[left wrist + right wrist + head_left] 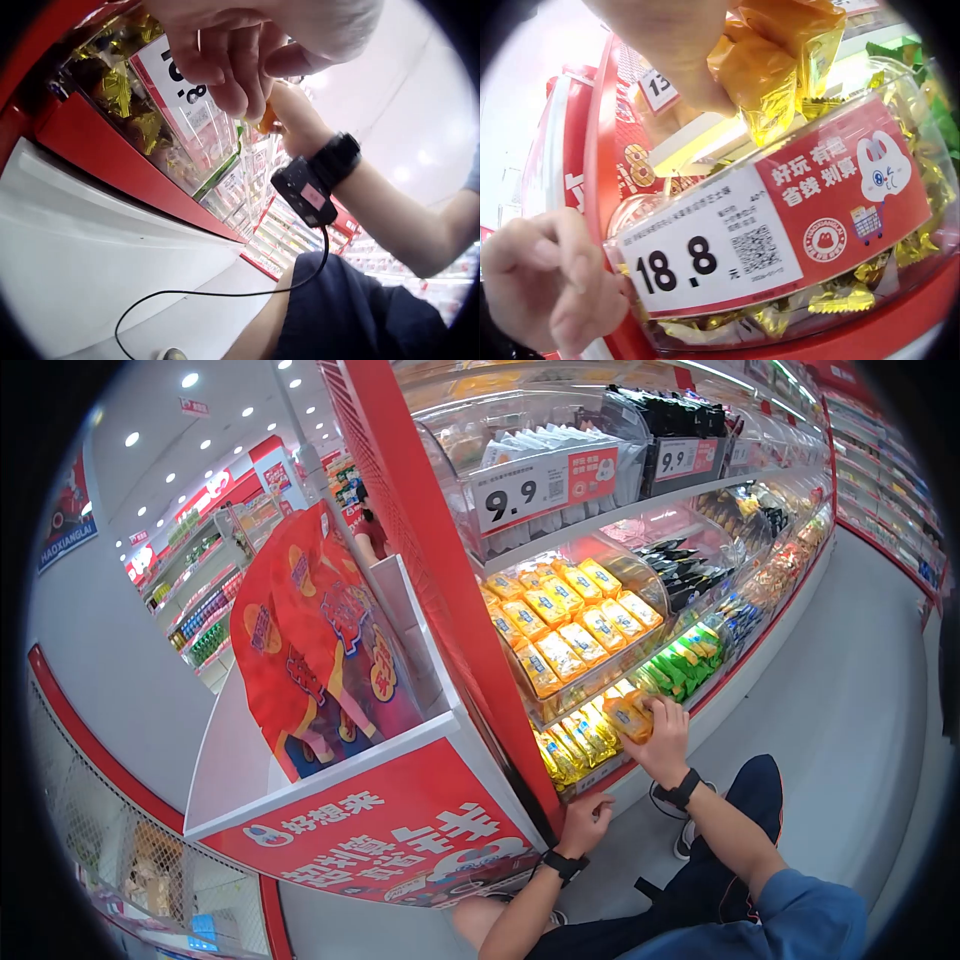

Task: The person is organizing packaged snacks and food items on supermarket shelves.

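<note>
Currently orange packaging (627, 716) in right hand (664, 744), apart from left hand (586, 827)

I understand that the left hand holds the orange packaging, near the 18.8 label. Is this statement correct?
Not quite: the right hand holds the orange packaging, as the head view shows; the left hand holds nothing. The packaging is indeed near the 18.8 label.

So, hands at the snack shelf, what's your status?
Right hand grips orange packets. Left hand holds nothing, fingers loosely curled. Price tag below the packets; nothing visibly blocking them.
</note>
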The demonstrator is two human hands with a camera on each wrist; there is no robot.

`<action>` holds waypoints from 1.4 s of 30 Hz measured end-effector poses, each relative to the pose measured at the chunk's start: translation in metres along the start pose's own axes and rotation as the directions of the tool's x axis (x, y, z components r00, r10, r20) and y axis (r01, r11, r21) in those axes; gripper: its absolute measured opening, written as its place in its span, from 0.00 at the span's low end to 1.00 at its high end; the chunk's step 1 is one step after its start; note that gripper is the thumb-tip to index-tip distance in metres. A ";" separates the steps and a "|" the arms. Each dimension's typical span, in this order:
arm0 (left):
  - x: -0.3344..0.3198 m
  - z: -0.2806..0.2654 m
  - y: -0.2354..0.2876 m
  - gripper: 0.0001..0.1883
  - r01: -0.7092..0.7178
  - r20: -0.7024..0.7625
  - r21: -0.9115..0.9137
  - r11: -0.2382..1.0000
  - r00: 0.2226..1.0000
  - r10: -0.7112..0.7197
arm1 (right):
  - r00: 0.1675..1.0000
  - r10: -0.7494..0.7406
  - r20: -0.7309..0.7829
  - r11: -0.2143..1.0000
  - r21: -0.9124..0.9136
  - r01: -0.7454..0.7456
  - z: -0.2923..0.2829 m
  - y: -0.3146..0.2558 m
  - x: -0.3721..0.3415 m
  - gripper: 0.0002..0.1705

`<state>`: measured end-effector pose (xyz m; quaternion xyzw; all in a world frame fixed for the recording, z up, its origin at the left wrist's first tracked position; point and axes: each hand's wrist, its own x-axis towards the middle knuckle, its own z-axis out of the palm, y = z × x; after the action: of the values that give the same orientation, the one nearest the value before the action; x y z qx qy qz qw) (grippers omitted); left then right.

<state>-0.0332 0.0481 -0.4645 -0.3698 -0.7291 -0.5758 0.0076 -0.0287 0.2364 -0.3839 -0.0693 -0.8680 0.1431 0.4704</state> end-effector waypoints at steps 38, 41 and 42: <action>-0.001 -0.037 0.012 0.34 0.301 0.257 -0.931 0.207 0.942 -0.218 | 0.864 0.078 0.497 0.692 0.597 -0.405 -0.057 -0.053 -0.048 0.27; -0.001 -0.035 0.012 0.34 0.288 0.242 -0.937 0.199 0.943 -0.227 | 0.863 0.106 0.494 0.675 0.601 -0.428 -0.062 -0.057 -0.043 0.27; -0.001 -0.036 0.012 0.34 0.295 0.249 -0.933 0.206 0.943 -0.222 | 0.853 0.107 0.510 0.721 0.551 -0.420 -0.065 -0.059 -0.041 0.27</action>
<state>-0.0410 0.0182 -0.4432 -0.1875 -0.2777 -0.8800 -0.3366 0.0490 0.1818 -0.3644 0.0049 -0.8284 0.5116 0.2281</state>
